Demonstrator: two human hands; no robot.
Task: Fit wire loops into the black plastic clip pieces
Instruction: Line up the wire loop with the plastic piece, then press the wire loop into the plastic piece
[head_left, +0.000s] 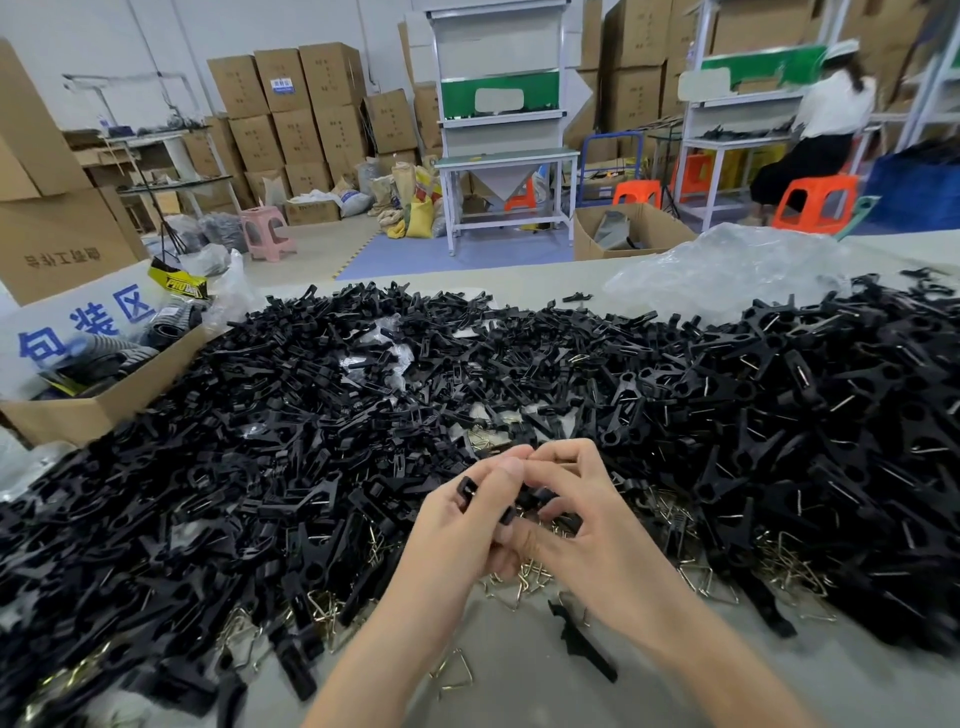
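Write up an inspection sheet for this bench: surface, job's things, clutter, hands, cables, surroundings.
Surface: grey table, bare only in the strip nearest the person.
Job's things: black clip pieces heaped across the table; wire loops scattered under and around the hands; some pieces on the right seem to carry wire already.
Clutter: open cardboard box at the left edge; crumpled plastic bag at the far right.
Hands: left hand and right hand together grip one clip piece.
Cables: nothing seen.
Surroundings: stacked cartons, workbench, orange stools, a seated person.
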